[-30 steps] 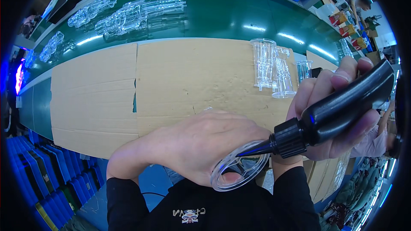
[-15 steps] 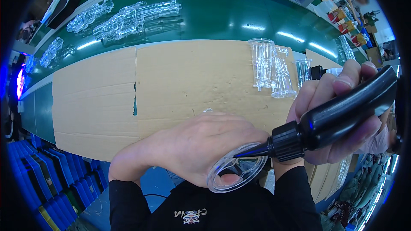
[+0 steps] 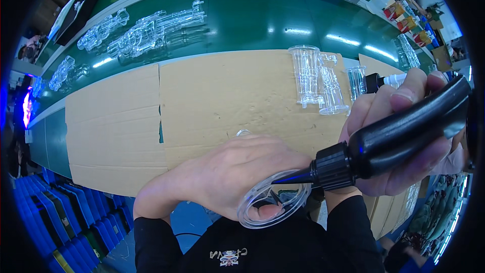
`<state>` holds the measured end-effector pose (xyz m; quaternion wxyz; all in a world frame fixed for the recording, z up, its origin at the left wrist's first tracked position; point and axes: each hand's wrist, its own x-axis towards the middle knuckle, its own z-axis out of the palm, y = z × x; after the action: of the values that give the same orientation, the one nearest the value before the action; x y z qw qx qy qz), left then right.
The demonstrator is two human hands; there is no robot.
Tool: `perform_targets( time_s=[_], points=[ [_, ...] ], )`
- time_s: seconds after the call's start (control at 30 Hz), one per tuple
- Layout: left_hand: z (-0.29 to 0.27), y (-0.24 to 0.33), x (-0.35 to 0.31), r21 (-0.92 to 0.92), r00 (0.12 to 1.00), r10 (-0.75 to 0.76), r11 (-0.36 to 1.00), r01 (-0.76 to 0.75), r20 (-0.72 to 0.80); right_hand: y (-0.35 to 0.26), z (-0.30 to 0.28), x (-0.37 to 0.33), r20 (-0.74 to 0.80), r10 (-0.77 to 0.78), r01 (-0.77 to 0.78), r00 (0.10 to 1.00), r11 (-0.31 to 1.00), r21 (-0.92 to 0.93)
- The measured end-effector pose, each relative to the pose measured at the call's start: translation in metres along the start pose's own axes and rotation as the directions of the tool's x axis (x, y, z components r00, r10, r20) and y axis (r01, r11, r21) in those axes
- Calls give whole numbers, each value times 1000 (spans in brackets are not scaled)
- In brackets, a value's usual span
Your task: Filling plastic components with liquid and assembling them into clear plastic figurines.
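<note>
Edged slightly L in view vs. 1 s ago: clear flanged pc (image 3: 289, 203) & blk nozzle (image 3: 295, 177). Green surface (image 3: 242, 20) spans the back, cardboard (image 3: 217, 91) nearer, partly on it. L hand (image 3: 227, 167): back up, forearm in from lower L, grip wrapped round the pc, a fingertip showing thru its ring, other fingers mostly hidden. R hand (image 3: 379, 108): on the R, fingers above & below blk bottle (image 3: 409, 134), grip pinching it, bottle slanted, nozzle pointing down-L. More clear pcs (image 3: 306, 78) lie at cardboard's R end. Nozzle tip's at the ring's opening; contact unclear.
</note>
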<state>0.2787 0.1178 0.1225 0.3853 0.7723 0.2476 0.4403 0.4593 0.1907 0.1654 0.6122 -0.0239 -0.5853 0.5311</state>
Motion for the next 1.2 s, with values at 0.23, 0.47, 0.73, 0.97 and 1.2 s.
perform_targets(
  time_s=[0.23, 0.47, 0.73, 0.97, 1.2],
  points=[
    [2, 0, 2, 8, 999, -11, 1000, 11, -47, 3, -3, 2, -34, -21, 20, 999, 1000, -18],
    [3, 0, 4, 42, 996, 4, 999, 0, -85, 4, -8, 3, -64, -40, 38, 997, 999, -35],
    [3, -2, 6, 75, 993, 33, 997, -24, -116, 3, -13, 4, -92, -62, 57, 994, 997, -57],
    [7, -4, 7, 72, 987, 45, 997, -35, -156, 2, -21, 5, -119, -76, 68, 990, 995, -72],
    [8, -4, 9, 66, 982, 41, 997, -29, -185, 0, -30, 3, -144, -88, 76, 986, 993, -87]
  ],
)
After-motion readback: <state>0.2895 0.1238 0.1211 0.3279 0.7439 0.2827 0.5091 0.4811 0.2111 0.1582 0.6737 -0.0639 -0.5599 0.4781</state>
